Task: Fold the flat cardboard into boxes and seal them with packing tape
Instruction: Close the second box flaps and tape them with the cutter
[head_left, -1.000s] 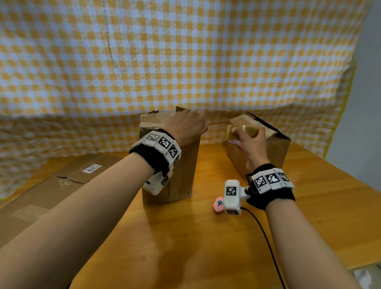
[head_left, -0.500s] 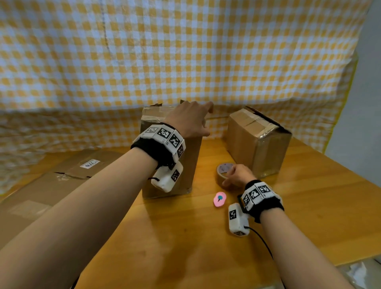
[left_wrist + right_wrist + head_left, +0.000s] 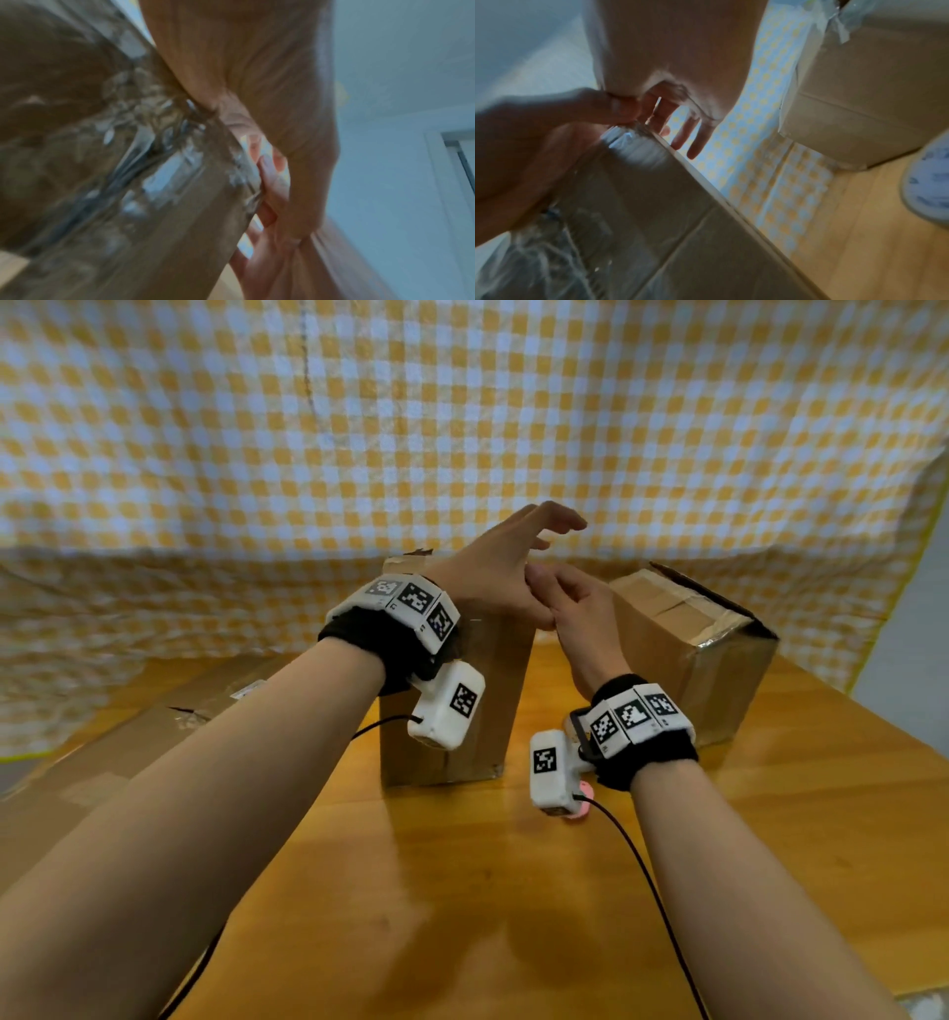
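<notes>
A tall cardboard box (image 3: 493, 706) stands upright on the table, its top edge covered in crinkled clear tape (image 3: 144, 162). My left hand (image 3: 506, 562) hovers over the box top with its fingers spread and holds nothing. My right hand (image 3: 577, 603) is right beside it at the box's upper right corner, with relaxed fingers (image 3: 271, 182) lying along the taped edge. A second, taped box (image 3: 719, 660) sits to the right. The tape roll (image 3: 934, 182) lies on the table near that box and is hidden in the head view.
Flat cardboard sheets (image 3: 102, 762) lie on the left of the wooden table (image 3: 462, 891). A small pink object (image 3: 583, 806) peeks out under my right wrist camera. A yellow checked cloth (image 3: 462, 428) hangs behind. A cable trails along my right arm.
My right hand left the tape roll on the table and rose to the tall box's top corner. My left hand lifted off the box top and spread its fingers.
</notes>
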`<state>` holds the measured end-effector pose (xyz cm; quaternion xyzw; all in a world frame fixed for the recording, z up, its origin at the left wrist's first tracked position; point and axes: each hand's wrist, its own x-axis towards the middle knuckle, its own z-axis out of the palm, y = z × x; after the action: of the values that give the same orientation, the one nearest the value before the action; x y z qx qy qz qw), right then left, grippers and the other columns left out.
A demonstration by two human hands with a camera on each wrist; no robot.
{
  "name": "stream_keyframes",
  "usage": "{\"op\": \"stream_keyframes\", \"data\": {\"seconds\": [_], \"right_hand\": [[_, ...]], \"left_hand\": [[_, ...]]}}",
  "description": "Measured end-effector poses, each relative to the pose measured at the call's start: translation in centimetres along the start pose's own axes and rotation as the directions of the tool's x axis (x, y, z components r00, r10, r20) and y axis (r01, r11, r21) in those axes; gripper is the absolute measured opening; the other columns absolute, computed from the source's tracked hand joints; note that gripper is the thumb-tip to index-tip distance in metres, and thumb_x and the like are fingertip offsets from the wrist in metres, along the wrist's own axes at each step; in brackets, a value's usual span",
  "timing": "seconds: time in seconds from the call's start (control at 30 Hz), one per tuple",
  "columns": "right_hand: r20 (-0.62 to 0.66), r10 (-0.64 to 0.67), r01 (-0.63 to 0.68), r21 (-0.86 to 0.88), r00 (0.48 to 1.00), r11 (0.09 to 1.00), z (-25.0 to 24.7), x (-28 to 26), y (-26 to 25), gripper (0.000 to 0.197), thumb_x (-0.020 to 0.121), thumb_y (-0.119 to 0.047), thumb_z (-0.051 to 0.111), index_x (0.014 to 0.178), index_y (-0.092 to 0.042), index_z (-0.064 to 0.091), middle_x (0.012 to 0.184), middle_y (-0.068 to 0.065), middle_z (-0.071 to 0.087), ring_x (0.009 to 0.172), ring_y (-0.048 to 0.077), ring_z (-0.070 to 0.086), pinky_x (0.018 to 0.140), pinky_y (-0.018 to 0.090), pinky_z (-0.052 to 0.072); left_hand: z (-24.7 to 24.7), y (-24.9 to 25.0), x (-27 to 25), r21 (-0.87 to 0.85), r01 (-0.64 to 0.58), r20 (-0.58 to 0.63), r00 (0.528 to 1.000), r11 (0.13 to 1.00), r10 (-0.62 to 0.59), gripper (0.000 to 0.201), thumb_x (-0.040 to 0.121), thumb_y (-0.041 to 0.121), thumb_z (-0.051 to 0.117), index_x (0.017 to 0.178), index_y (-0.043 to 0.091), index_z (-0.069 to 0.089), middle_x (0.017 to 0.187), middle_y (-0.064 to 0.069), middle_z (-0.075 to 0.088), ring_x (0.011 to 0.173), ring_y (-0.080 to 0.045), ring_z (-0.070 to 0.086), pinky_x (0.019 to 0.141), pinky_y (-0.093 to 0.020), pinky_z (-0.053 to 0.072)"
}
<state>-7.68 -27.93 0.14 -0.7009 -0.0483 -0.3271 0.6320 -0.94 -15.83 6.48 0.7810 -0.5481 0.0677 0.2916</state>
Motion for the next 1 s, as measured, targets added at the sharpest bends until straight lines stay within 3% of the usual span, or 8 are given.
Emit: {"op": "stream_keyframes", "data": {"seconds": [0.07,0.17,0.3,0.43,0.5,0.67,0.8,1.0], "right_hand": [[0.013,-0.035,0.035,-0.022,0.999,0.999,-0.3,0.2,0.1,0.017,0.098,-0.023,0.063,0.09,-0.022,0.078,0.089,-0.007,0.075,0.093,0.011,0.068,0.083,0.033,0.054],[0.008,-0.08,0.081,-0.032,0.997,0.996,-0.6,0.1,1.0,0.017,0.098,-0.027,0.063,0.095,-0.029,0.079,0.102,-0.008,0.077,0.11,0.014,0.068,0.103,0.049,0.051],[0.014,-0.13,0.13,-0.008,0.991,0.991,-0.1,-0.5,1.9,0.025,0.101,-0.034,0.058,0.104,-0.021,0.079,0.114,-0.007,0.075,0.118,0.013,0.064,0.104,0.047,0.05],[0.001,-0.159,0.159,-0.074,0.987,0.984,0.3,-0.6,2.0,0.02,0.103,-0.034,0.055,0.111,-0.036,0.074,0.119,-0.015,0.072,0.122,0.006,0.061,0.104,0.037,0.05],[0.036,-0.162,0.165,-0.137,0.986,0.977,0.1,-0.8,2.3,0.029,0.105,-0.035,0.05,0.13,-0.034,0.065,0.135,-0.014,0.063,0.132,0.005,0.052,0.11,0.037,0.045],[0.166,0.108,-0.096,-0.081,0.98,0.992,0.1,-2.3,4.2,0.054,0.102,-0.062,0.029,0.153,-0.056,0.01,0.163,-0.016,0.023,0.149,0.016,0.03,0.117,0.047,0.032],[0.217,0.492,-0.483,-0.098,0.843,0.87,-0.1,-3.5,6.4,0.072,0.093,-0.078,0.029,0.157,-0.046,0.017,0.166,-0.005,0.022,0.149,0.028,0.028,0.114,0.058,0.031],[0.493,0.444,-0.498,-0.026,0.748,0.867,-1.0,-3.9,7.7,0.122,0.058,-0.092,0.062,0.158,-0.045,0.01,0.158,-0.009,0.036,0.137,0.019,0.046,0.106,0.045,0.046]], "left_hand": [[-1.1,0.8,-0.6,-0.023,0.067,0.071,0.995,0.997,-0.065,0.068,0.08,0.029,0.08,0.14,0.02,0.048,0.142,0.005,0.049,0.128,-0.006,0.046,0.101,-0.012,0.037],[-2.9,0.5,-2.1,0.226,0.208,0.06,0.972,0.952,-0.227,0.06,0.089,0.064,0.056,0.139,0.03,0.053,0.146,0.005,0.05,0.13,-0.013,0.047,0.107,-0.038,0.039],[-3.3,-1.6,-5.0,0.52,0.28,0.093,0.92,0.807,-0.38,0.093,0.073,0.085,0.033,0.153,0.039,0.03,0.161,0.002,0.029,0.142,-0.026,0.036,0.11,-0.045,0.032],[-2.6,-2.6,-5.6,0.6,0.235,0.06,0.94,0.765,-0.336,0.091,0.075,0.084,0.027,0.156,0.042,0.019,0.164,0.002,0.02,0.146,-0.027,0.03,0.115,-0.048,0.031],[-2.7,-2.8,-5.5,0.603,0.232,0.059,0.941,0.763,-0.333,0.087,0.078,0.081,0.026,0.155,0.041,0.021,0.164,0.002,0.022,0.145,-0.028,0.033,0.114,-0.047,0.031],[-3.3,-3.2,-6.3,0.533,0.234,0.041,0.953,0.813,-0.301,0.081,0.081,0.078,0.032,0.153,0.041,0.03,0.158,0.007,0.034,0.135,-0.027,0.045,0.105,-0.046,0.038],[-6.1,-3.6,-6.8,0.341,0.335,-0.044,0.939,0.879,-0.341,0.074,0.082,0.075,0.044,0.146,0.037,0.045,0.126,-0.004,0.063,0.091,-0.018,0.055,0.08,-0.035,0.043],[-8.6,-6.0,-7.8,-0.083,0.521,-0.105,0.843,0.85,-0.527,0.055,0.083,0.068,0.06,0.12,0.029,0.063,0.109,0.002,0.069,0.094,-0.016,0.069,0.079,-0.033,0.055]]}}
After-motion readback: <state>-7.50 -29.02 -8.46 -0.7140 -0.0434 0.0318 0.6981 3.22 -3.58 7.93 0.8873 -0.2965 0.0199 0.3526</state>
